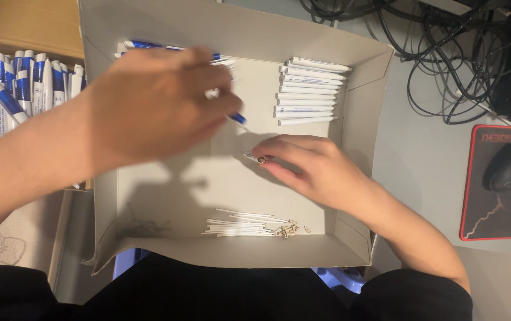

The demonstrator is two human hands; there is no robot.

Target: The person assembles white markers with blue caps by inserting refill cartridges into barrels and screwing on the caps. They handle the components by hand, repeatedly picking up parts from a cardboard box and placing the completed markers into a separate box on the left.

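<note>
Head view: I'm looking down into a wide grey cardboard tray (362, 83), the biggest thing here. Beside it on my left stands a brown box (24, 24) packed with blue-and-white pens (12, 89). Inside the tray, a neat row of white pen barrels (309, 92) lies at the far right, thin white refills (237, 224) and small springs (288, 230) near the front wall. My left hand (154, 104), blurred, has its fingers closed on a blue-tipped pen (237, 117). My right hand (315, 166) rests on the tray floor, fingertips pinching a small pen part (254, 157).
</note>
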